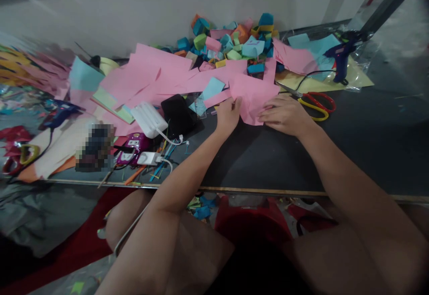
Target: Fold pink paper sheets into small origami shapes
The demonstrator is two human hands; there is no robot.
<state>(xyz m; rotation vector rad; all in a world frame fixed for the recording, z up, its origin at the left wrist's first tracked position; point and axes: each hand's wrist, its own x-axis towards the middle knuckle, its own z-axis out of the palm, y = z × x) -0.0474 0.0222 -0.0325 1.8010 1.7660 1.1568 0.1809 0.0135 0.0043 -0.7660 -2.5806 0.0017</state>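
A small, slightly creased sheet of pink paper (254,96) is between my two hands, over the front part of the dark table. My left hand (229,115) pinches its left edge, fingers bent and close together. At the opposite edge my right hand (284,115) grips the sheet, with its fingers reaching over the paper and the thumb partly hidden. Just beyond my right wrist lie scissors (318,103) with red and yellow handles. Pink sheets (174,73) and a blue scrap (213,87) spread out behind my left hand.
Folded coloured paper pieces (231,40) are heaped along the wall. A glue gun (342,58) rests at right, another glue gun (62,112) at left. A white power bank (148,118), a black pouch (177,115) and a purple power strip (134,146) with cables crowd my left side.
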